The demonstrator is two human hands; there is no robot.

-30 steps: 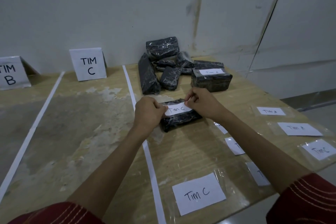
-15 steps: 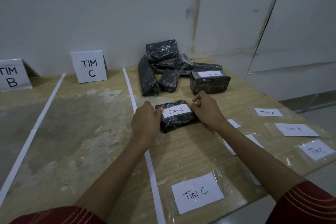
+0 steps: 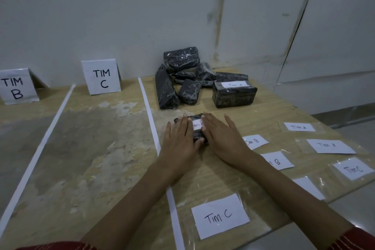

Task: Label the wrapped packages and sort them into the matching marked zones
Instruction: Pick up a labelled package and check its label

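i see black shrink-wrapped package (image 3: 197, 135), white "tim c" label (image 3: 197, 124) on top | left hand (image 3: 178, 144) and right hand (image 3: 224, 140) pressing flat on it, fingers straight, slightly spread

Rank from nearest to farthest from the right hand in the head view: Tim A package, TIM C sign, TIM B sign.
1. Tim A package, just behind the right hand.
2. TIM C sign, back left.
3. TIM B sign, far left edge.

Both forearms reach forward and converge, and the left hand (image 3: 178, 142) and right hand (image 3: 222, 138) lie palm-down, side by side. Fingers are straight (the right's slightly spread) — the left thumb turned inward.
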